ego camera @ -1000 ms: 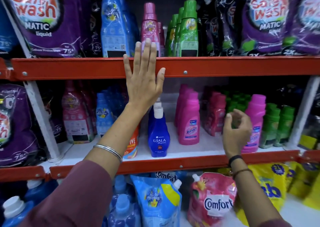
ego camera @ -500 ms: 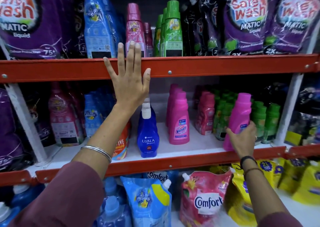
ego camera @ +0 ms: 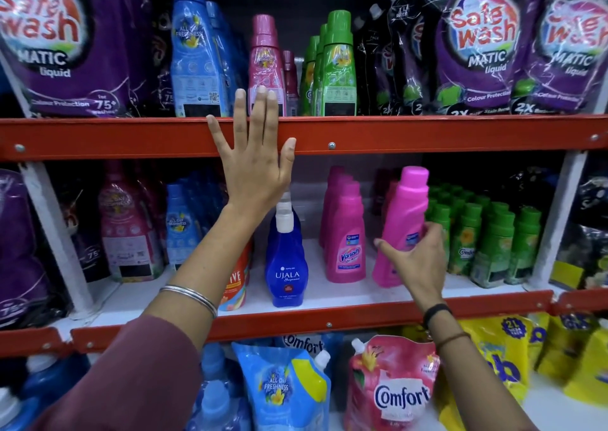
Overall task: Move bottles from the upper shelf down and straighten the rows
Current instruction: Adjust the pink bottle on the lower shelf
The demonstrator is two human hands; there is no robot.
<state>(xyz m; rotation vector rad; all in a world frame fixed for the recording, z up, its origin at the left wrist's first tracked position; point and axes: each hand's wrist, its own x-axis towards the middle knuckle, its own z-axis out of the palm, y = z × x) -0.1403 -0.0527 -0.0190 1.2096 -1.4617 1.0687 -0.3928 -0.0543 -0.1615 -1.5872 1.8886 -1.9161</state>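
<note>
My left hand (ego camera: 255, 164) lies flat and open against the red front rail of the upper shelf (ego camera: 427, 132), fingertips just below a pink bottle (ego camera: 265, 68). Blue bottles (ego camera: 194, 55) and green bottles (ego camera: 335, 65) stand on that upper shelf too. On the middle shelf my right hand (ego camera: 416, 259) grips a bright pink bottle (ego camera: 404, 213), which leans to the right with its base on the shelf. A row of pink Vanish bottles (ego camera: 345, 233) stands just left of it, and small green bottles (ego camera: 487, 243) stand to its right.
A blue Ujala spray bottle (ego camera: 286, 259) stands at the front of the middle shelf (ego camera: 329, 322) beside an orange bottle (ego camera: 235, 282). Purple Safe Wash pouches (ego camera: 477, 45) fill both ends of the upper shelf. Comfort refill pouches (ego camera: 391, 388) and yellow pouches (ego camera: 506, 355) sit below.
My right hand has closed on the bright pink bottle and shifted it left toward the Vanish row, tilting it. My left hand has stayed flat on the upper rail.
</note>
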